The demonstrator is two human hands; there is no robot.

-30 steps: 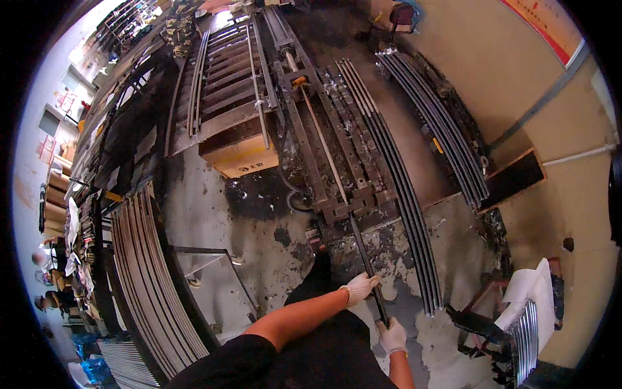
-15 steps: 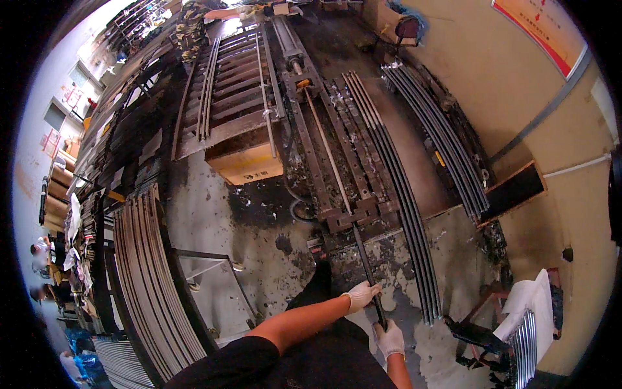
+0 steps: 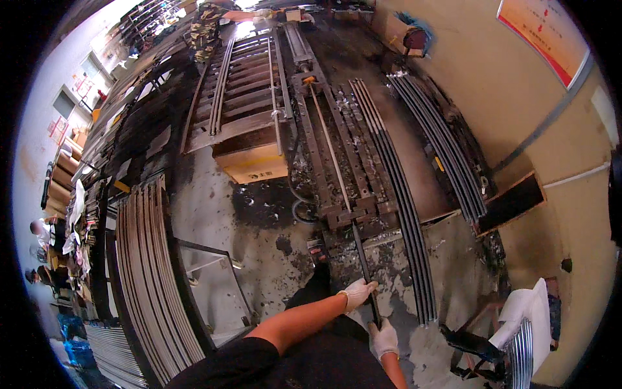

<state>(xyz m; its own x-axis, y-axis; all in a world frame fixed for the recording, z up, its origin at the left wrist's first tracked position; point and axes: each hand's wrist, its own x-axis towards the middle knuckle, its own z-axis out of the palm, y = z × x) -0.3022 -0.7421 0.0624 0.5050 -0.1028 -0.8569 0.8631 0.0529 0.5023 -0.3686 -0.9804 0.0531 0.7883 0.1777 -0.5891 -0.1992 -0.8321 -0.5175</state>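
A long dark metal rod (image 3: 360, 253) runs away from me to the front block (image 3: 350, 212) of a greasy metal machine. Beyond that block a thinner, paler rod (image 3: 330, 146) continues in line with it, back to a yellow-marked fitting (image 3: 309, 80). My left hand (image 3: 358, 295), in a white glove, is closed round the dark rod. Closer to me, my right hand (image 3: 385, 339), also gloved, grips the same rod near its end. Some of the right hand's fingers are hidden from this angle.
Several dark rods (image 3: 414, 259) lie along the machine's right side; more (image 3: 447, 149) rest by the wall. Pale bars fill a rack (image 3: 146, 259) at left. A cardboard box (image 3: 256, 170) sits beneath a slatted frame. A person in camouflage (image 3: 206, 32) works at the far end.
My view has shifted slightly, so the scene sits a little differently. Both hands keep their grip on the dark rod, with hardly any visible movement along it.
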